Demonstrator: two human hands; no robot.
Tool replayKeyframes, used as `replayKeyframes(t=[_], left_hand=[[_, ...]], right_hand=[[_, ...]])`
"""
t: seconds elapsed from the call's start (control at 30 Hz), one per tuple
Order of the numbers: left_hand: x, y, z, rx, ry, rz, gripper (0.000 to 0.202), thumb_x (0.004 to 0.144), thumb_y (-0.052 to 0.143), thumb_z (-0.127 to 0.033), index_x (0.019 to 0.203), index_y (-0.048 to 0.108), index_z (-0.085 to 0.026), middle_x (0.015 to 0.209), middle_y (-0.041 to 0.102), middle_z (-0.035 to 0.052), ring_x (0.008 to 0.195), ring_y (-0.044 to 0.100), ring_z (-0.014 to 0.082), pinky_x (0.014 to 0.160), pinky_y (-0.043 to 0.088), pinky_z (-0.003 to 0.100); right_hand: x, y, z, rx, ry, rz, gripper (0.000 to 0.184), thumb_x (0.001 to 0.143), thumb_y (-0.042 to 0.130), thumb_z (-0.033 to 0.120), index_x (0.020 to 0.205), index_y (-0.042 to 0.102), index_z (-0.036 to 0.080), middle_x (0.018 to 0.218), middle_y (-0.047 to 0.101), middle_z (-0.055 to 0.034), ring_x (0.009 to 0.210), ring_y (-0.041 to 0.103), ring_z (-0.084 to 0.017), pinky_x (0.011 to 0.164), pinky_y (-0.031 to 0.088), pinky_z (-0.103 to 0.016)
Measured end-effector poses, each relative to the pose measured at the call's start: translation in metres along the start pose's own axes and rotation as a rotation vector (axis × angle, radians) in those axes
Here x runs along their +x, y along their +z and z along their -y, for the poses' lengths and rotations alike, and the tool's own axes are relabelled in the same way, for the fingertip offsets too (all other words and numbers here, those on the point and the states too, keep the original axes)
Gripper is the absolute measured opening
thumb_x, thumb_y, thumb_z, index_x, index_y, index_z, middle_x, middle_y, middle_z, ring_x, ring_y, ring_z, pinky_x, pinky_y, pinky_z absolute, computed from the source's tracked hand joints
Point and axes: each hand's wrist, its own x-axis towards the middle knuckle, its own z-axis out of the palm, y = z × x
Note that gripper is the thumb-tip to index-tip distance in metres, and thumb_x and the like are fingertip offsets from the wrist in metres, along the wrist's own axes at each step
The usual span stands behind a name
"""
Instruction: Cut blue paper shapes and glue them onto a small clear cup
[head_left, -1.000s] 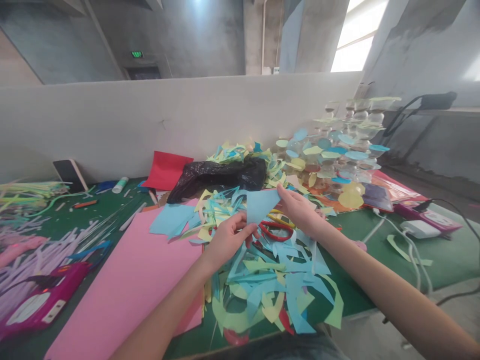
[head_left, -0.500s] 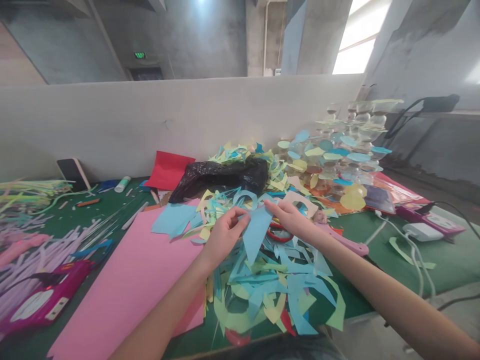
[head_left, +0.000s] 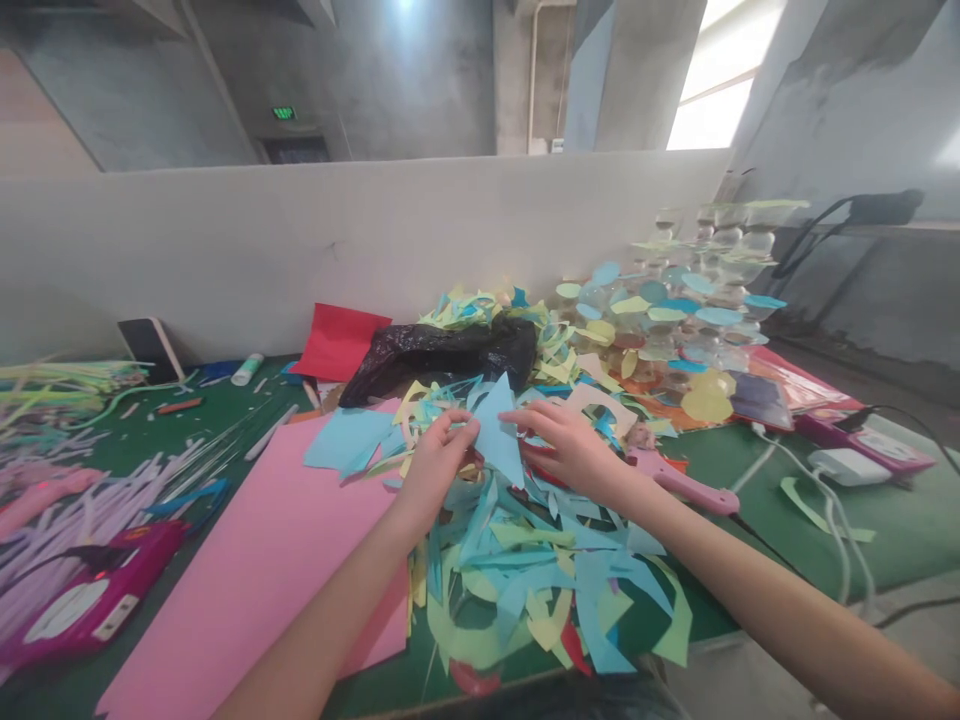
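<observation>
A light blue piece of paper (head_left: 498,432), pointed at its top and lower right, is held up between my hands. My left hand (head_left: 439,455) pinches its left edge between thumb and fingers. At its right edge, my right hand (head_left: 564,445) has thumb and fingertips on the paper. Beneath both hands lies a heap of blue, green and yellow paper scraps (head_left: 525,560). Red-handled scissors, mostly hidden, lie under my right hand. Left of my left hand are a large pink sheet (head_left: 262,560) and a blue sheet (head_left: 345,440).
A black plastic bag (head_left: 450,355) lies behind the scraps, beside a red sheet (head_left: 341,340). Clear cups with paper discs (head_left: 675,300) stand at the back right. A pink glue gun (head_left: 686,485) and white cables lie right; purple strips (head_left: 97,510) and a magenta power strip (head_left: 105,595) lie left.
The blue paper has been turned; its point, which hung down, now rises above my fingers. My right hand has shifted slightly down along the edge. The scissors are more covered.
</observation>
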Motion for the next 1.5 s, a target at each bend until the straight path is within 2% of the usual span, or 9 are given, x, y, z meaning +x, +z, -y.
replayKeyframes(t=[0.13,0.37,0.47,0.6,0.83,1.03,1.17,1.33,1.5], left_hand=[[-0.003,0.003,-0.002,0.049,-0.023,0.018,0.035,0.076,0.068,-0.046,0.093,0.052,-0.020,0.069,0.064,-0.0022,0.059,0.060,0.0120,0.059,0.047,0.024],[-0.003,0.001,-0.004,0.147,-0.021,0.009,0.035,0.077,0.067,-0.047,0.093,0.050,-0.021,0.068,0.062,-0.0031,0.063,0.064,0.0145,0.061,0.049,0.026],[-0.003,0.002,-0.003,0.175,0.001,0.029,0.034,0.078,0.065,-0.048,0.091,0.049,-0.021,0.068,0.063,-0.0022,0.061,0.062,0.0140,0.059,0.048,0.025],[-0.003,0.003,0.000,0.222,0.040,0.070,0.031,0.081,0.062,-0.048,0.090,0.047,-0.021,0.070,0.066,-0.0006,0.058,0.059,0.0125,0.058,0.045,0.025],[-0.007,0.005,-0.004,0.287,0.060,0.081,0.027,0.084,0.057,-0.047,0.086,0.047,-0.022,0.070,0.066,-0.0001,0.059,0.058,0.0133,0.058,0.043,0.025],[-0.010,0.008,-0.007,0.329,0.082,0.101,0.022,0.088,0.052,-0.044,0.089,0.048,-0.022,0.074,0.067,0.0005,0.058,0.054,0.0120,0.057,0.041,0.024],[-0.010,0.007,-0.003,0.334,0.086,0.106,0.019,0.088,0.050,-0.041,0.091,0.047,-0.023,0.076,0.067,0.0008,0.055,0.051,0.0113,0.055,0.039,0.024],[-0.011,0.006,-0.001,0.379,0.077,0.124,0.016,0.089,0.045,-0.038,0.096,0.045,-0.024,0.079,0.067,0.0012,0.060,0.053,0.0136,0.056,0.038,0.025],[-0.015,0.009,-0.004,0.515,0.103,0.138,0.013,0.089,0.043,-0.034,0.097,0.045,-0.024,0.069,0.057,-0.0024,0.056,0.048,0.0133,0.054,0.034,0.026]], right_hand=[[0.000,0.001,-0.006,-0.075,-0.046,-0.031,0.028,0.098,0.042,0.028,0.112,0.066,0.025,0.098,0.066,-0.0096,0.088,0.060,-0.022,0.077,0.049,-0.036],[0.001,-0.001,-0.011,0.058,0.011,-0.052,0.034,0.099,0.040,0.033,0.108,0.072,0.027,0.095,0.068,-0.0091,0.088,0.061,-0.022,0.078,0.048,-0.037],[0.002,0.000,-0.009,0.189,0.130,-0.041,0.030,0.096,0.046,0.036,0.104,0.074,0.028,0.097,0.066,-0.0081,0.090,0.061,-0.022,0.077,0.048,-0.035],[0.006,0.002,-0.007,0.373,0.343,-0.014,0.025,0.089,0.056,0.041,0.089,0.075,0.026,0.097,0.066,-0.0059,0.090,0.061,-0.022,0.074,0.049,-0.032],[0.010,0.006,-0.010,0.539,0.427,-0.008,0.034,0.083,0.058,0.053,0.073,0.071,0.023,0.086,0.065,-0.0036,0.083,0.058,-0.020,0.077,0.045,-0.032],[0.007,0.007,-0.011,0.705,0.592,0.062,0.041,0.080,0.059,0.059,0.080,0.069,0.019,0.088,0.062,-0.0027,0.077,0.054,-0.017,0.069,0.042,-0.029],[0.007,0.008,-0.010,0.737,0.637,0.057,0.041,0.078,0.061,0.059,0.077,0.066,0.019,0.078,0.059,-0.0013,0.072,0.053,-0.016,0.063,0.041,-0.028],[0.007,0.009,-0.010,0.782,0.645,0.003,0.036,0.078,0.063,0.056,0.089,0.067,0.022,0.082,0.064,-0.0023,0.078,0.059,-0.018,0.066,0.046,-0.030],[0.007,0.011,-0.010,0.772,0.639,-0.036,0.030,0.080,0.063,0.051,0.086,0.066,0.022,0.081,0.064,-0.0018,0.079,0.060,-0.018,0.068,0.049,-0.031]])
